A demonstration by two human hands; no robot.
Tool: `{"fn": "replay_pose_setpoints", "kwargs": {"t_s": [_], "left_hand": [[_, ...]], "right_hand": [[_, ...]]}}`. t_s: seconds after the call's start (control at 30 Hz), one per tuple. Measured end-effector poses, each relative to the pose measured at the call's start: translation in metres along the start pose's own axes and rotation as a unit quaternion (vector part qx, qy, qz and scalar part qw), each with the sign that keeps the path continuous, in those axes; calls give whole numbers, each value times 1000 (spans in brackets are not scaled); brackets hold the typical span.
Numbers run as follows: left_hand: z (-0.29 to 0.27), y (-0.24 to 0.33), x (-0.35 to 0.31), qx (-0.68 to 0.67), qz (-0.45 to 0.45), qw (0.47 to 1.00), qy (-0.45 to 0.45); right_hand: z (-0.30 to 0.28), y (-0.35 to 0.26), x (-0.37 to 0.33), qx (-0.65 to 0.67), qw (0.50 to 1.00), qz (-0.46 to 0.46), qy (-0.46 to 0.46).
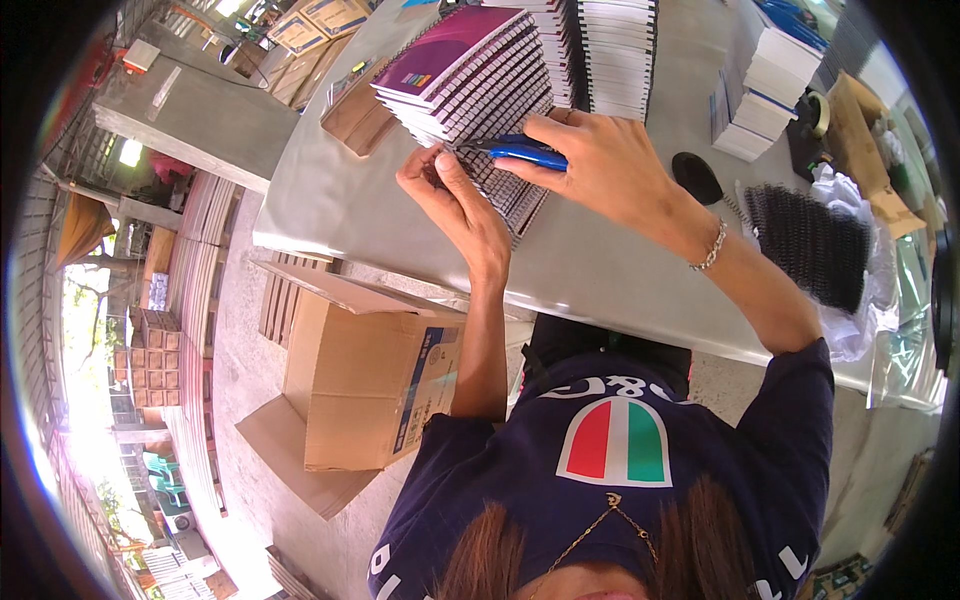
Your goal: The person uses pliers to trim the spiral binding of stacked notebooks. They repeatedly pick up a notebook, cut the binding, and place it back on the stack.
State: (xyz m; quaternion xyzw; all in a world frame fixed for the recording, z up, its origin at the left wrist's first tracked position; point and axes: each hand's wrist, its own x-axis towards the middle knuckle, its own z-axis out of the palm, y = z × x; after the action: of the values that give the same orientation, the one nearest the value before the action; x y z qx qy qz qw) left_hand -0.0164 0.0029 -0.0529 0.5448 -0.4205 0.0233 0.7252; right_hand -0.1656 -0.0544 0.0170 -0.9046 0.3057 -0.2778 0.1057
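Notebook stack [490, 105], coil-bound, stands by the front edge of the table [340, 205], toward its left corner. Top cover: purple, small coloured blocks; any lettering too small to read. Carton [345, 375] below that edge has a blue printed panel. Right hand [610, 160] is wrapped round blue-handled pliers [532, 154], tip at the stack's bound side; jaw gap can't be made out. Left hand [465, 215] half curled just beside the tip; can't tell whether it pinches anything.
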Motion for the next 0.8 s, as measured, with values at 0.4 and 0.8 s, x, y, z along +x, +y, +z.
{"fn": "replay_pose_setpoints", "kwargs": {"t_s": [0.4, 0.8], "left_hand": [[0, -6, -7, -13, 4, 1000, -11], [3, -8, -11, -37, -13, 997, 61]], "right_hand": [[16, 13, -7, -59, 978, -118, 161], [20, 15, -19, -43, 979, -98, 174]]}}
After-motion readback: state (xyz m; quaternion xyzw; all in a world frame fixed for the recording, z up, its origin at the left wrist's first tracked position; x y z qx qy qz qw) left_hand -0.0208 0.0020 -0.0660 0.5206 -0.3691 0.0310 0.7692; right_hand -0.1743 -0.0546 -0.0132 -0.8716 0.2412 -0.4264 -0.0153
